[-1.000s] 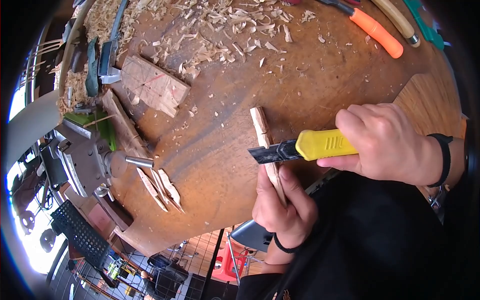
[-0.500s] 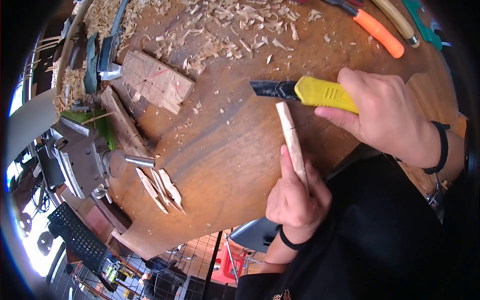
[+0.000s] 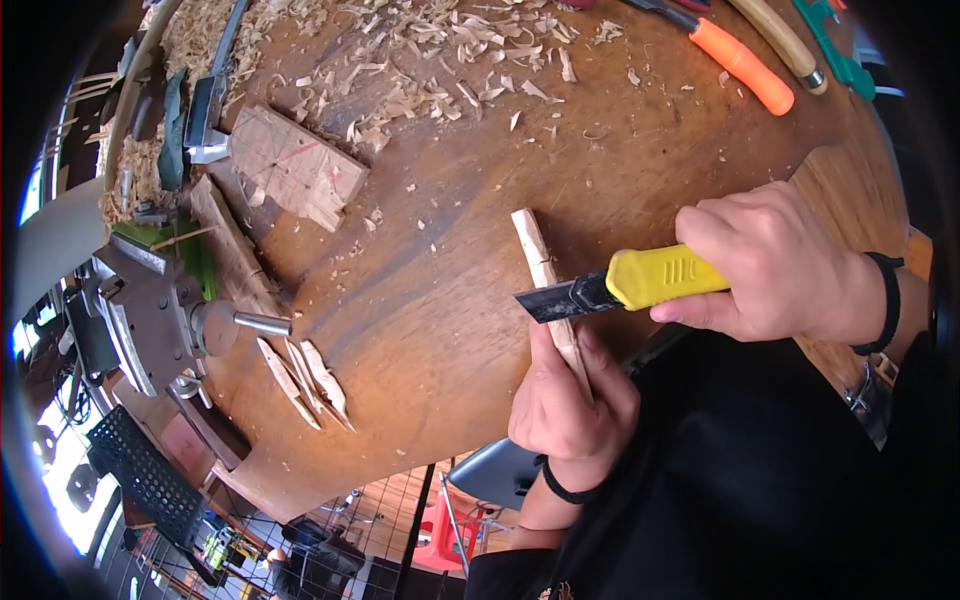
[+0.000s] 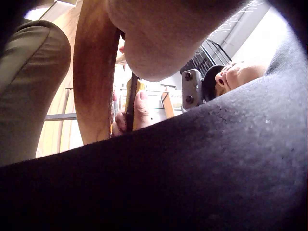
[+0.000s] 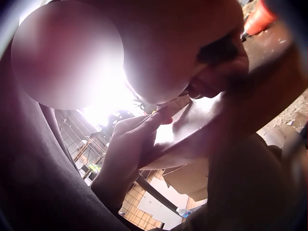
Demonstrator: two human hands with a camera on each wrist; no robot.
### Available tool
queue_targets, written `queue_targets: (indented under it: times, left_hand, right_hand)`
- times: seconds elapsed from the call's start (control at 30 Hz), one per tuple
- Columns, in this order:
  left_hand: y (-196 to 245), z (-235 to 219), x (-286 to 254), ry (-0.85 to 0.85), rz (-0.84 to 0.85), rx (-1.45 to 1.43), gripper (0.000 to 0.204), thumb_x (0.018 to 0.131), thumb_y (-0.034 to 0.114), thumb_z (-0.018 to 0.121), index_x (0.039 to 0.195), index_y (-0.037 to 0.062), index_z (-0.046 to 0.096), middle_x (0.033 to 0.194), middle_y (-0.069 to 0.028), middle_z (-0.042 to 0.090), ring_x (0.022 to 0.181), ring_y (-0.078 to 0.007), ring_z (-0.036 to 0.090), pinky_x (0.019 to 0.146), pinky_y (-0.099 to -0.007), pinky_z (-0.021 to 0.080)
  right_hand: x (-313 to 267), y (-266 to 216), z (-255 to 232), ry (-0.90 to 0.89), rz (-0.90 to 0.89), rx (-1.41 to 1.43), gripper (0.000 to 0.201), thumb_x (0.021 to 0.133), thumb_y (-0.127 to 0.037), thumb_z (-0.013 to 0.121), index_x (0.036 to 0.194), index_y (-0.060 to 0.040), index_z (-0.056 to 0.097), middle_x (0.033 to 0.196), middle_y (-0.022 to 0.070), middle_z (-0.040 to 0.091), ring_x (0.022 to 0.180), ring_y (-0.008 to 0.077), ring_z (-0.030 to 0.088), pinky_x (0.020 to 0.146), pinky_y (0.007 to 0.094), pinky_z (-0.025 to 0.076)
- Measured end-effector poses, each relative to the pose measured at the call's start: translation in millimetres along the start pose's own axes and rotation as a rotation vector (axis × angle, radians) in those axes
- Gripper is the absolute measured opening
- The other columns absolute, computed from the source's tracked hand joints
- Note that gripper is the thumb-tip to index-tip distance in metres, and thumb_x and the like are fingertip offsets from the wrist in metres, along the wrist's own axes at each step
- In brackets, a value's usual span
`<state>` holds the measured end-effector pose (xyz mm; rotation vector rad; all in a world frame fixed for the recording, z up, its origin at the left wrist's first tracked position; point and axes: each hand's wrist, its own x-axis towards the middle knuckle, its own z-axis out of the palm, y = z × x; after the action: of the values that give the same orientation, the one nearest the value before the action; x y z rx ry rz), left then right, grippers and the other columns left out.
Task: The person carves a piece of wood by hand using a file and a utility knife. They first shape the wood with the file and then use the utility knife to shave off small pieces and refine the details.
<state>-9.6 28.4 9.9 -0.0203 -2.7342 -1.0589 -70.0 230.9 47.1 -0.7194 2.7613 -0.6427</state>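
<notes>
In the head view my left hand [image 3: 572,405] grips the lower end of a slim wooden stick [image 3: 533,245], whose far end points up and away over the table. A notch line crosses the stick partway along. My right hand [image 3: 775,265] holds a yellow utility knife [image 3: 665,278] by its handle. The knife's dark blade [image 3: 550,302] lies across the stick, just beyond the left fingertips. From below, the left wrist view catches the knife [image 4: 129,103] and the right thumb. The right wrist view shows the left hand [image 5: 134,137] pinching the stick.
Wood shavings [image 3: 430,70] litter the back of the wooden table [image 3: 430,330]. A marked wood block [image 3: 300,165] and several thin wood pieces [image 3: 305,385] lie left, beside a metal vise [image 3: 165,320]. An orange-handled tool [image 3: 740,65] rests at the back right.
The knife was on the stick, lifted off beyond its far end while the left hand drew the stick nearer and right, and is now back across the stick. Both hands kept their hold.
</notes>
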Motion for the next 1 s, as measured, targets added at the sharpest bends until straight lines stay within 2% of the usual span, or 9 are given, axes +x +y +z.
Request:
queue_targets:
  times: [0.17,0.47,0.5,0.53,0.63,0.77,0.87,0.93,1.0]
  left_hand:
    - [4,0,3,-0.022,0.018,0.091,0.034,0.098,0.001,0.064,0.127,-0.0161,0.06,0.088,-0.0231,0.074,0.072,-0.0332,0.076,0.063,-0.0354,0.056]
    - [6,6,2,0.04,-0.014,0.183,0.03,0.101,0.005,0.062,0.126,-0.0109,0.061,0.083,-0.0237,0.072,0.069,-0.0339,0.075,0.059,-0.0369,0.055]
    - [7,6,2,0.038,-0.043,0.179,0.027,0.103,0.007,0.061,0.125,-0.0092,0.063,0.081,-0.0202,0.073,0.067,-0.0272,0.074,0.059,-0.0346,0.055]
    - [8,4,2,0.043,-0.037,0.185,0.027,0.103,0.007,0.061,0.125,-0.0092,0.063,0.081,-0.0202,0.073,0.067,-0.0272,0.074,0.059,-0.0346,0.055]
    - [8,3,4,0.034,-0.126,0.014,0.025,0.106,0.01,0.058,0.122,-0.0073,0.065,0.081,-0.0136,0.073,0.069,-0.0132,0.07,0.061,-0.029,0.053]
    - [6,4,4,0.049,-0.097,0.04,0.025,0.106,0.01,0.058,0.123,-0.0071,0.065,0.081,-0.013,0.074,0.07,-0.0137,0.071,0.062,-0.0288,0.054]
    - [5,3,5,0.019,-0.102,0.01,0.026,0.105,0.009,0.059,0.124,-0.0077,0.064,0.083,-0.0155,0.074,0.069,-0.0181,0.073,0.062,-0.0308,0.055]
    - [4,4,3,0.013,-0.036,0.111,0.028,0.103,0.009,0.06,0.125,-0.0085,0.064,0.083,-0.0189,0.074,0.067,-0.0264,0.074,0.06,-0.0347,0.056]
    - [4,7,3,0.027,-0.035,0.121,0.03,0.102,0.009,0.062,0.126,-0.0087,0.064,0.082,-0.0202,0.073,0.066,-0.0301,0.074,0.059,-0.0364,0.055]
  right_hand:
    - [4,-8,3,-0.023,0.053,-0.024,0.056,0.09,-0.057,0.071,0.078,-0.0049,0.053,0.06,0.0125,0.06,0.051,0.0322,0.064,0.048,0.0397,0.051]
    - [4,-20,23,0.166,0.1,-0.092,0.055,0.09,-0.057,0.071,0.078,-0.0057,0.054,0.057,0.0124,0.059,0.049,0.0302,0.064,0.047,0.0391,0.052]
    - [4,-19,23,0.156,0.104,-0.074,0.055,0.091,-0.057,0.07,0.077,-0.0056,0.054,0.056,0.0126,0.059,0.049,0.0304,0.064,0.047,0.0392,0.052]
    - [4,-19,23,0.147,0.106,-0.057,0.055,0.091,-0.056,0.07,0.077,-0.0056,0.054,0.056,0.0128,0.06,0.049,0.0307,0.065,0.048,0.0394,0.053]
    - [-3,-16,19,0.163,0.109,-0.059,0.055,0.093,-0.056,0.069,0.075,-0.0052,0.055,0.055,0.0132,0.06,0.05,0.0312,0.065,0.049,0.0396,0.054]
    - [-10,-15,15,0.118,0.129,-0.042,0.056,0.093,-0.056,0.068,0.075,-0.0049,0.055,0.056,0.0135,0.061,0.051,0.0313,0.066,0.049,0.0395,0.054]
    - [-6,-16,15,0.104,0.141,-0.055,0.056,0.093,-0.056,0.068,0.075,-0.0052,0.054,0.057,0.0136,0.061,0.052,0.0307,0.066,0.049,0.0388,0.054]
    - [-1,-19,19,0.114,0.161,-0.047,0.056,0.094,-0.056,0.067,0.075,-0.0054,0.054,0.058,0.0133,0.061,0.052,0.0303,0.067,0.049,0.0381,0.054]
    - [8,-21,22,0.13,0.156,-0.048,0.056,0.094,-0.057,0.067,0.075,-0.0054,0.054,0.058,0.0131,0.061,0.052,0.0301,0.067,0.048,0.038,0.054]
